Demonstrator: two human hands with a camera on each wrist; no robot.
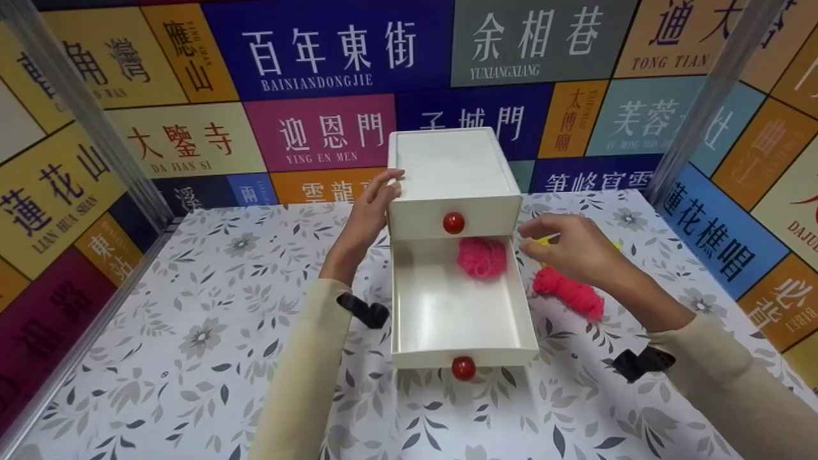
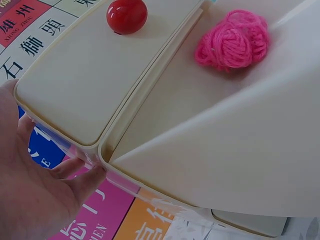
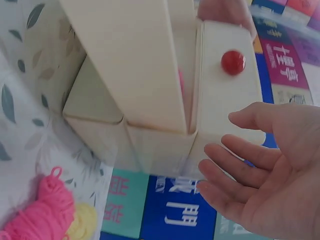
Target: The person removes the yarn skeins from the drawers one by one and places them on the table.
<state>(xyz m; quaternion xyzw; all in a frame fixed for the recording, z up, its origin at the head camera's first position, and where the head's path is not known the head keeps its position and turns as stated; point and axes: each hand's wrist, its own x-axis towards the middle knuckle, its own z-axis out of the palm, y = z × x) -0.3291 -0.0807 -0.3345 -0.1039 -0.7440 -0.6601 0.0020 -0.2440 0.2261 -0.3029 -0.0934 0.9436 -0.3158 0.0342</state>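
Note:
A white drawer cabinet (image 1: 447, 163) stands in the middle of the table. Its upper drawer, with a red knob (image 1: 454, 223), is in. The drawer below (image 1: 441, 319) is pulled out, and a pink ball of yarn (image 1: 482, 258) lies at its back right. My left hand (image 1: 369, 211) rests against the cabinet's upper left side, fingertips at the top edge and on the side wall (image 2: 75, 180). Beside the cabinet's right side my right hand (image 1: 578, 246) hovers, fingers loosely bent and apart, holding nothing (image 3: 270, 170). Below it lies a pink-red skein of yarn (image 1: 569, 294).
Yellow yarn (image 1: 543, 241) lies partly hidden behind the right hand. Another drawer front (image 3: 95, 95) sits beneath the extended one. Patterned cloth (image 1: 211, 332) covers the table. A wall of coloured name panels (image 1: 326, 45) stands behind, with clear posts (image 1: 709, 96) at the corners.

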